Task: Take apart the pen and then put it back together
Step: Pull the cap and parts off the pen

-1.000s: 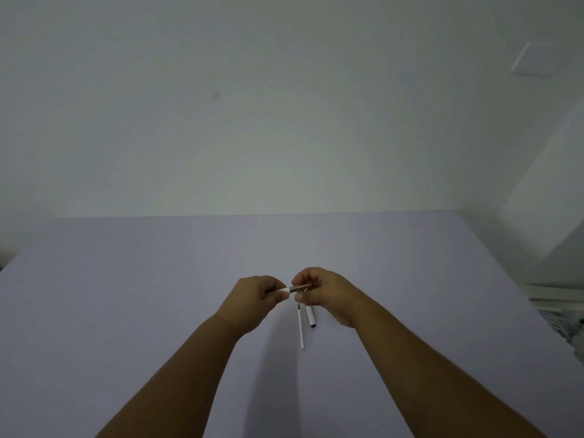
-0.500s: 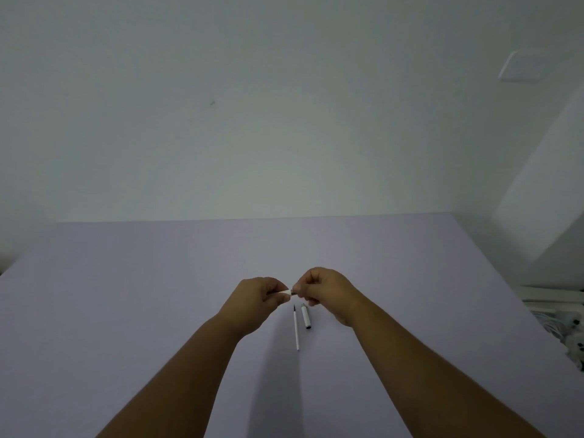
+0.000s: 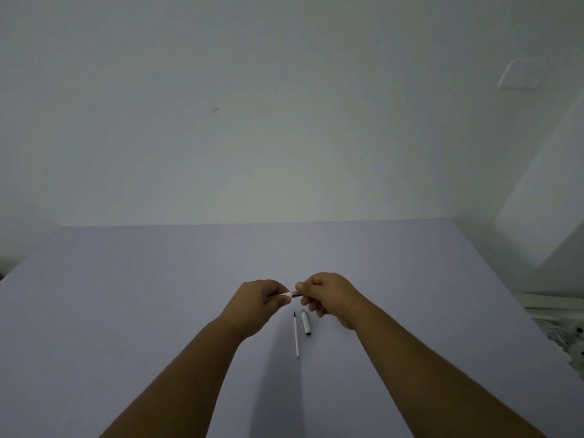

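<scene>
Both hands meet above the middle of the pale lilac table (image 3: pixel 158 311). My left hand (image 3: pixel 257 303) pinches the white pen barrel (image 3: pixel 285 294), of which only a short end shows. My right hand (image 3: pixel 328 297) pinches the dark metallic tip piece (image 3: pixel 296 293) right against that end. The two parts touch; whether they are joined I cannot tell. On the table just below the hands lie a thin white refill (image 3: pixel 296 335) with a dark point and a short white cap (image 3: pixel 306 323), side by side and apart.
A plain white wall rises behind the table's far edge, with a wall plate (image 3: pixel 518 74) at the upper right. White objects and cables (image 3: pixel 565 327) lie beyond the table's right edge.
The dark tip piece shows less between the hands than a second ago, the fingers having closed up around it. The refill and cap lie still; the view has shifted slightly.
</scene>
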Tool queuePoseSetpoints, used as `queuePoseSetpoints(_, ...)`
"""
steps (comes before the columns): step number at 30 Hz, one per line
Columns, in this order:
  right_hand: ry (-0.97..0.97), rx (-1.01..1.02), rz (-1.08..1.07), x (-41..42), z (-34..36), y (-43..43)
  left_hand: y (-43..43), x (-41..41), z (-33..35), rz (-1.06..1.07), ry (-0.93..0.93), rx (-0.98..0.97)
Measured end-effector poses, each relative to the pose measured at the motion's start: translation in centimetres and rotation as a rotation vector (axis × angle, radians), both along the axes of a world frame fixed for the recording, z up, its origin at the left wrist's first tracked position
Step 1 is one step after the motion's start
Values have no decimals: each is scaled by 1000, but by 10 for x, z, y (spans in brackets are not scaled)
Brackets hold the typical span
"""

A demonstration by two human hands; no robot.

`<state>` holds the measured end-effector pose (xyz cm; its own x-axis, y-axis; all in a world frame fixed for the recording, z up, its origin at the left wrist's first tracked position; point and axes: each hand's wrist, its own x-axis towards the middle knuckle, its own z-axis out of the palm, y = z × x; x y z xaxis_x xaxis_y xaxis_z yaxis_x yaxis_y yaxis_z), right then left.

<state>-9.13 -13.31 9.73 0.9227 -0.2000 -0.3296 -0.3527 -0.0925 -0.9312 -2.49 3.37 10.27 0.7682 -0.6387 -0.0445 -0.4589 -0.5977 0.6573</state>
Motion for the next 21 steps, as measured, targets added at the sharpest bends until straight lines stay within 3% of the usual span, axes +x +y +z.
queuePoseSetpoints(15,-20,79,5,4,-3,-4,-5,6,-1,14,9,-27)
queuePoseSetpoints(21,-71,-1,-14,4,-6,-5,-6,7,-2,14,13,-14)
